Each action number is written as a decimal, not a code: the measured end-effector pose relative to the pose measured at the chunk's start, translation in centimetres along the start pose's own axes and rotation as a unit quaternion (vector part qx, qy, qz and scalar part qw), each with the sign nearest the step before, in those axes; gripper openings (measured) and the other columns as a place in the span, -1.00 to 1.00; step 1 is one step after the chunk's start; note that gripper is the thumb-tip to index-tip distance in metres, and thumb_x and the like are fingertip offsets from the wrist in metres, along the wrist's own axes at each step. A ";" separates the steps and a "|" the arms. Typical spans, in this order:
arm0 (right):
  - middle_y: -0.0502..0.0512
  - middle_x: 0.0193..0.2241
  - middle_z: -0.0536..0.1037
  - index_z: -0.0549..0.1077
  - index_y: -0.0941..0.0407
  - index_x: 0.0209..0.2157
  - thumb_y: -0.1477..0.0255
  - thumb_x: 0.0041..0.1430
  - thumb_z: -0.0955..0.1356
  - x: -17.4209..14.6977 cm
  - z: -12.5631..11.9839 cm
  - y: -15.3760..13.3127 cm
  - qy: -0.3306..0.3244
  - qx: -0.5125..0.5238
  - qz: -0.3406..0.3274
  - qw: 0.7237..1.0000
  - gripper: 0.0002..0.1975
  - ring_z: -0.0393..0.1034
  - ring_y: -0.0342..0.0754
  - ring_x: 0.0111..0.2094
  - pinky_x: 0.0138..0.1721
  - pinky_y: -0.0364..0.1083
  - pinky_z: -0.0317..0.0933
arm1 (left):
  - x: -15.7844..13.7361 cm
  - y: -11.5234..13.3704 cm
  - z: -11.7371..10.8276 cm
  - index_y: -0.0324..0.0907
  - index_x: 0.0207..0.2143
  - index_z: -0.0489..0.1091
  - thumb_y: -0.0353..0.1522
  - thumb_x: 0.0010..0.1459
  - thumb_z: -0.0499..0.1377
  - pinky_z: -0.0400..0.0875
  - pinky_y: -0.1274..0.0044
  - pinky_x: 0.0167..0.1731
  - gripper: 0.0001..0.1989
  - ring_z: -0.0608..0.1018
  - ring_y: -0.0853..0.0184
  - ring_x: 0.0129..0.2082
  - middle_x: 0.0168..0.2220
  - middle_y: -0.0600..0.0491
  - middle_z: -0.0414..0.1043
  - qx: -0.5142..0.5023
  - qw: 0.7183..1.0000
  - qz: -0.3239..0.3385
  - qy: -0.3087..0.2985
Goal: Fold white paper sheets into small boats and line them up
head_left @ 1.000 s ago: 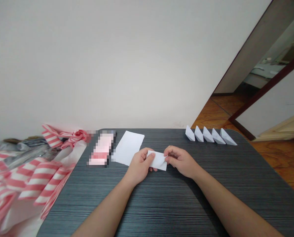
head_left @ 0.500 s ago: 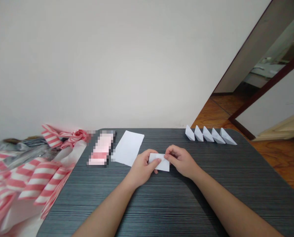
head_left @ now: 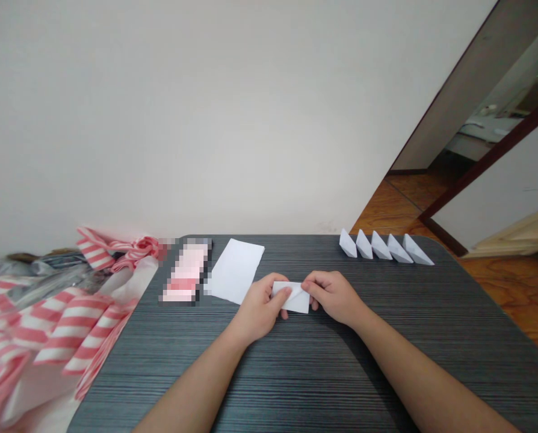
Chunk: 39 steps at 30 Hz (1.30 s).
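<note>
A small folded white paper (head_left: 296, 302) is held between my two hands above the middle of the table. My left hand (head_left: 260, 305) pinches its left side, thumb on top and fingers underneath. At its upper right corner, my right hand (head_left: 331, 294) grips the edge between thumb and bent fingers. A slanting crease or flap runs across the paper between both thumbs. Beyond my left hand lies a flat white sheet (head_left: 236, 267) with a rough lower edge.
Several folded paper boats (head_left: 372, 246) stand in a row at the dark table's (head_left: 269, 385) far right. A blurred-out pink rectangular object (head_left: 186, 270) lies at the left. Red-and-white striped cloth (head_left: 70, 325) is heaped beside the table's left edge, and a wall (head_left: 251, 120) rises behind.
My right thumb and fingers have shifted slightly along the paper's upper right corner, and a slanting fold shows more clearly. My left hand has barely moved.
</note>
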State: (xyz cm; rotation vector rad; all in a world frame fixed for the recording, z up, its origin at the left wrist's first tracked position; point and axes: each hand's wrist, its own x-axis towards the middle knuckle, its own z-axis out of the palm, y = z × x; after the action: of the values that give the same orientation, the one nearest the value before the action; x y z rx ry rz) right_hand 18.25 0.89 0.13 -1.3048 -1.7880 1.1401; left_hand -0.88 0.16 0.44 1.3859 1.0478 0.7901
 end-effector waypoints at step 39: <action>-0.06 -0.68 0.40 0.35 0.13 -0.49 0.33 0.22 0.21 0.0 0.0 0.0 -0.006 0.004 -0.010 1.000 -0.74 0.31 -0.17 -0.63 -0.52 -0.20 0.17 | 0.1 -0.6 0.1 -0.21 -0.24 0.30 -0.22 0.14 0.07 0.18 0.65 -0.67 -0.75 0.40 0.43 -0.65 -0.63 0.13 0.34 -0.011 1.000 0.002 0.010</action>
State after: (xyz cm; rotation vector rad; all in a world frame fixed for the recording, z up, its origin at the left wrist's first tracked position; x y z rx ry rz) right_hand 18.28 0.89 0.18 -1.2747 -1.7996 1.1455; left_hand -0.88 0.18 -0.18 1.3650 1.0489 0.8174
